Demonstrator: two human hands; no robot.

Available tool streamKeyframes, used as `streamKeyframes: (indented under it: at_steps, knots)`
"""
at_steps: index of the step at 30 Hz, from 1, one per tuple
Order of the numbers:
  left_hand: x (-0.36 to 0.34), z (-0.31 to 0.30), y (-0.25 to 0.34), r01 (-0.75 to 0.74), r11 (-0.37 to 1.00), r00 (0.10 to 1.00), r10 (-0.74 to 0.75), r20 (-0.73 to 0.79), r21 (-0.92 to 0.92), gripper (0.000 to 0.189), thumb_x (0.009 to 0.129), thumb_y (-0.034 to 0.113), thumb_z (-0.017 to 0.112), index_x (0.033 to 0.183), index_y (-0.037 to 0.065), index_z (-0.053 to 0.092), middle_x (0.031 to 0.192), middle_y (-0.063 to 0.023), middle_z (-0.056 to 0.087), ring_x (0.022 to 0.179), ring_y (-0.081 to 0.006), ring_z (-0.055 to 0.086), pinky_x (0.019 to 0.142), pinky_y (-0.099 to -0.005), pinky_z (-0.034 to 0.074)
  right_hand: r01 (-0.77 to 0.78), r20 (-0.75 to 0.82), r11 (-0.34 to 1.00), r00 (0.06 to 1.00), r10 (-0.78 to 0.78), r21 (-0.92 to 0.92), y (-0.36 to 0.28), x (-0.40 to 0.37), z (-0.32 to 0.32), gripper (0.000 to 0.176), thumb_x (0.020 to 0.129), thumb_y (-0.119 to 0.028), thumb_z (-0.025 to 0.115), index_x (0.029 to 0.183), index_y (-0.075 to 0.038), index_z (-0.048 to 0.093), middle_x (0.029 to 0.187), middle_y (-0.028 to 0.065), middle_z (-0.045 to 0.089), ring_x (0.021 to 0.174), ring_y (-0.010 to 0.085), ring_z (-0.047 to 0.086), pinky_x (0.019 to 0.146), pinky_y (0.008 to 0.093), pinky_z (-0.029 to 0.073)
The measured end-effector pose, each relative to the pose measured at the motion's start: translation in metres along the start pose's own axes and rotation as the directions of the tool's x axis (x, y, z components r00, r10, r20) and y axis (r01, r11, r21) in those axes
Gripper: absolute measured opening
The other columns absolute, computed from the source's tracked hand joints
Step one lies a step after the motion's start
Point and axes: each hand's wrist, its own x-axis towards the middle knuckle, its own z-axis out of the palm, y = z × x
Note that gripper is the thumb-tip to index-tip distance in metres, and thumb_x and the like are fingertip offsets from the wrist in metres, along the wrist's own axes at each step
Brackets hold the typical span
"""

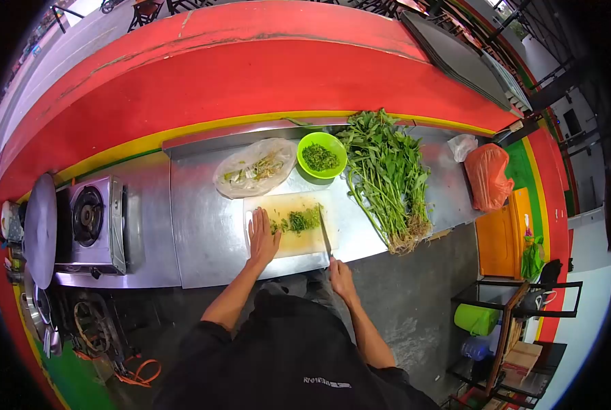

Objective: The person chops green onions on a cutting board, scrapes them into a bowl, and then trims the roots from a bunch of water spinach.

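A white cutting board [299,251] lies on the steel counter in front of me, with chopped greens [297,220] spread across its middle. My right hand [342,279] is closed round the handle of a knife [325,232], whose blade points away from me at the right end of the greens. Flat on the left part of the board rests my left hand [262,236], fingers stretched out, the thumb side close to the greens. Behind the board stands a lime-green bowl [304,168] holding more chopped greens. A clear plastic bag [230,179] with plant scraps sits left of the bowl.
A large bunch of leafy greens with roots [387,171] lies to the right. Farther right are an orange plastic bag [486,178] and a shelf rack [504,328]. A gas stove [90,219] stands at left; a red wall [251,75] runs behind the counter.
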Motion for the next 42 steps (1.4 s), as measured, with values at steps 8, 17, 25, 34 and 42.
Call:
streamKeyframes:
  at_steps: [8,17,25,34,42]
  knots:
    - [0.014,0.012,0.033,-0.154,0.978,0.982,0.167,0.084,-0.143,0.077,0.1,0.035,0.053,0.153,-0.008,0.018,0.161,-0.0285,0.018,0.15,-0.0423,0.015,0.122,-0.052,0.015,-0.039,-0.148,0.974,0.989,0.005,-0.223,-0.003,0.049,-0.018,0.057,0.104,-0.045,0.04,0.1,0.008,0.063,0.092,0.0381,0.064,0.093,0.0558,0.062,0.082,0.0594,0.047]
    - [0.029,0.016,0.033,-0.23,0.959,0.971,0.213,-0.111,-0.165,0.07,0.098,0.028,0.058,0.152,-0.005,0.027,0.158,-0.0254,0.029,0.147,-0.0397,0.028,0.12,-0.049,0.024,0.062,0.033,0.968,0.998,-0.055,-0.245,-0.013,0.048,-0.039,0.055,0.103,-0.045,0.045,0.096,0.006,0.063,0.085,0.0373,0.064,0.085,0.0535,0.064,0.077,0.0565,0.049]
    - [0.022,0.025,0.04,-0.07,0.996,0.992,0.075,-0.106,0.045,0.07,0.099,0.033,0.054,0.152,-0.005,0.029,0.16,-0.0249,0.025,0.15,-0.0398,0.02,0.121,-0.0505,0.017,0.181,0.088,0.887,0.983,-0.159,-0.425,-0.014,0.09,-0.058,0.052,0.101,-0.044,0.049,0.088,0.005,0.063,0.077,0.0324,0.065,0.075,0.0509,0.065,0.072,0.0567,0.052]
    - [0.036,0.015,0.062,-0.118,0.952,0.993,0.105,-0.061,-0.283,0.056,0.097,0.015,0.059,0.148,0.001,0.041,0.151,-0.0202,0.044,0.142,-0.0363,0.039,0.118,-0.0432,0.031,0.318,0.252,0.865,0.939,-0.233,-0.388,-0.025,0.101,-0.093,0.049,0.1,-0.046,0.05,0.09,0.0,0.065,0.076,0.0311,0.066,0.072,0.0489,0.066,0.069,0.0568,0.053]
    - [0.063,0.033,0.065,-0.131,0.989,0.991,0.13,-0.011,-0.067,0.063,0.099,0.026,0.055,0.151,-0.001,0.033,0.153,-0.0205,0.041,0.143,-0.0353,0.038,0.118,-0.0458,0.029,0.4,0.343,0.751,0.907,-0.243,-0.525,-0.031,0.136,-0.103,0.05,0.1,-0.048,0.05,0.095,-0.001,0.065,0.075,0.0292,0.067,0.072,0.049,0.066,0.067,0.0572,0.053]
